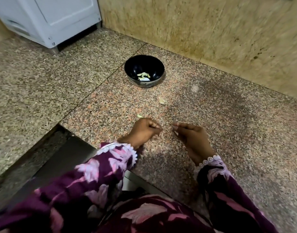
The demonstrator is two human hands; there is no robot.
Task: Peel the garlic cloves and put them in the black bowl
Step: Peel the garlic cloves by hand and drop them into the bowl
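Observation:
The black bowl [132, 64] stands on the speckled granite counter [228, 123], a short way beyond my hands, with several pale peeled garlic cloves [143, 75] at its bottom. One unpeeled clove [162, 100] lies loose on the counter between the bowl and my hands. A small pale scrap [140, 116] lies just above my left hand. My left hand [144, 130] is curled tight, and a pale bit of garlic shows at its fingertips. My right hand [189, 137] rests on its edge on the counter a little to the right, fingers nearly straight, with nothing clearly held.
A tiled wall [211, 31] rises close behind the bowl. A white appliance [48, 19] stands at the back left. The counter's front edge drops away at the lower left, beside a dark metal surface [63, 158].

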